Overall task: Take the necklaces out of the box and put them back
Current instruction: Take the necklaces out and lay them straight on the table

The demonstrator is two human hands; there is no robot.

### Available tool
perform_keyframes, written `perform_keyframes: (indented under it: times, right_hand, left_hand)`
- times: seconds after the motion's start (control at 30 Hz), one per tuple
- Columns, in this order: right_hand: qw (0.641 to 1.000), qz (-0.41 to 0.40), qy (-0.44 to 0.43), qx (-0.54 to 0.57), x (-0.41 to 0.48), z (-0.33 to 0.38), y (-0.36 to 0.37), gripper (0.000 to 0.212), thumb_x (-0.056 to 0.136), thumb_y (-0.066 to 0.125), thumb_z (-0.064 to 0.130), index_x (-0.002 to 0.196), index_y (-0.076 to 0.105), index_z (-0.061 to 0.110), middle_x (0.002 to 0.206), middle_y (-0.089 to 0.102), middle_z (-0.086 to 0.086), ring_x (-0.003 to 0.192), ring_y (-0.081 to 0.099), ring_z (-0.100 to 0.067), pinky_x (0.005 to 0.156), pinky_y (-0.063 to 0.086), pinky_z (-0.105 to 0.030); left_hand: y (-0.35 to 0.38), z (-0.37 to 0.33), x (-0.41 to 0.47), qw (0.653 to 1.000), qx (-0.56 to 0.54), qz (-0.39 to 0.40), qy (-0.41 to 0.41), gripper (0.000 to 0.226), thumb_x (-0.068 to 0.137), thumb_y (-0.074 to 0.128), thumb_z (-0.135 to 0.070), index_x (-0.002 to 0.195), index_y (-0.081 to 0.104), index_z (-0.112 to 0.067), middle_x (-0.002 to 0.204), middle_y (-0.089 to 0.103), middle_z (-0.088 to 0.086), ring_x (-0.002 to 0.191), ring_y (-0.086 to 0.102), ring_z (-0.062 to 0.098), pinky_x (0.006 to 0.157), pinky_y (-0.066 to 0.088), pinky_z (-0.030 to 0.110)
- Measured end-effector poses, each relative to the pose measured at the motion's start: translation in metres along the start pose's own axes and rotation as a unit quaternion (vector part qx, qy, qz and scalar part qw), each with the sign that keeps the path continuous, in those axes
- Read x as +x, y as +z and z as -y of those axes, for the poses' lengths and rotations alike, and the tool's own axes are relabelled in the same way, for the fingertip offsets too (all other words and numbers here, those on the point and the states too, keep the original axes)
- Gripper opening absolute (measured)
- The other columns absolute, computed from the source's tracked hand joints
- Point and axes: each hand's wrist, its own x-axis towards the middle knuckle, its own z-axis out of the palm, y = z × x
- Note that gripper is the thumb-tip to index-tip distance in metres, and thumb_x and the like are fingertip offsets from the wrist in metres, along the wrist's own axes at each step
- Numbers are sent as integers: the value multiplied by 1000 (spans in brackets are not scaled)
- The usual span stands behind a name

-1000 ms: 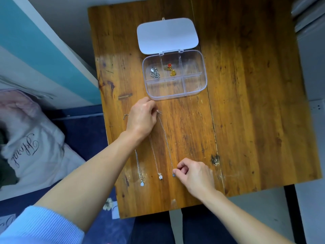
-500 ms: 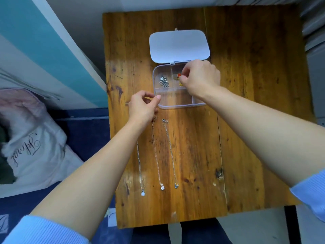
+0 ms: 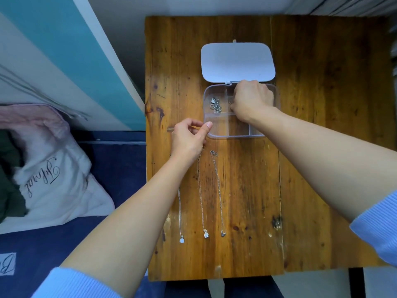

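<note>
On the wooden table, right hand reaches into the box (grip hidden); left hand fingers seemingly pinched.

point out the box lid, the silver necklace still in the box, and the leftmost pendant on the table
box lid (image 3: 237, 61), head view, middle of lid
silver necklace (image 3: 215, 104), head view, bunched chain
leftmost pendant (image 3: 181, 240), head view, the stone

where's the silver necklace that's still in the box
In the head view, the silver necklace lies bunched in the far-left compartment of the clear box, just left of the right hand.
</note>
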Motion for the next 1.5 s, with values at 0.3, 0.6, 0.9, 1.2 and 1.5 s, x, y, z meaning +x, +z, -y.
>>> perform_keyframes:
  times: [0.3,0.6,0.9,1.2,1.5]
  right_hand:
    - [997,70,23,24,3,3,-13,23,86,65,8,108,58,8,95,57,-13,91,59,-35,67,45,-37]
    - [981,181,-59,45,3,-12,-30,8,81,64,9,84,70,4,86,68,-15,74,64,-30,60,54,-38]
    - [974,34,-68,215,-18,-48,-44,15,88,66,14,99,76,10,95,69,-6,88,61,-19,76,52,-31]
    - [923,65,54,375,-45,-106,-44,11,87,69,13,98,72,11,89,67,-7,72,64,-15,52,43,-18]
    - [799,127,98,580,-57,-137,-57,9,89,67,16,92,74,17,83,70,-1,76,63,-13,49,43,-18]
  left_hand:
    - [-1,0,-1,1000,-5,10,-7,17,84,71,-37,83,60,-23,76,70,14,59,65,17,65,58,46]
    - [-2,-1,-1,1000,3,12,-13,17,85,70,-37,84,60,-23,76,70,11,60,67,17,64,59,42]
    - [-1,-6,-2,999,34,-5,-2,21,82,72,-37,88,63,-19,74,66,5,70,67,27,71,59,48]
    - [29,-40,-14,910,288,-85,286,26,83,68,-15,109,66,-10,111,61,9,103,53,25,85,41,30]
    - [98,-67,3,877,383,123,265,46,92,58,-31,137,50,-24,131,47,8,121,42,26,97,42,39]
